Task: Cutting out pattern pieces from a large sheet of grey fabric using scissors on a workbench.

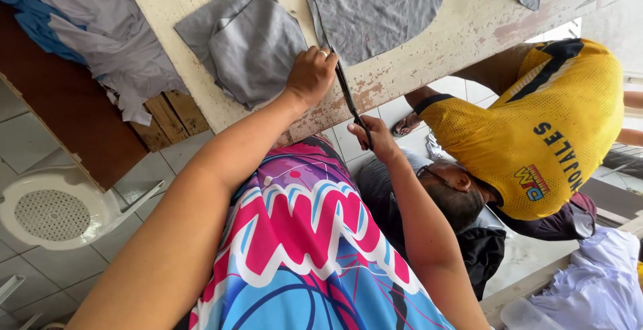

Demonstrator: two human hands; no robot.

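Head view: left hand (309, 75), fingers curled, presses folded grey cloth (248, 42) on the worn table (429, 42) at upper centre. Right hand (375, 139), closed around dark scissors (351, 102), sits just right, at the table edge.

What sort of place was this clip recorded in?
Probably a small sewing or tailoring workshop: cut grey fabric pieces lie on a worn worktable, the right hand holds scissors, and more cloth is heaped nearby.

White plastic chair (57, 213) on tiles; person in yellow jersey (549, 126) bending.
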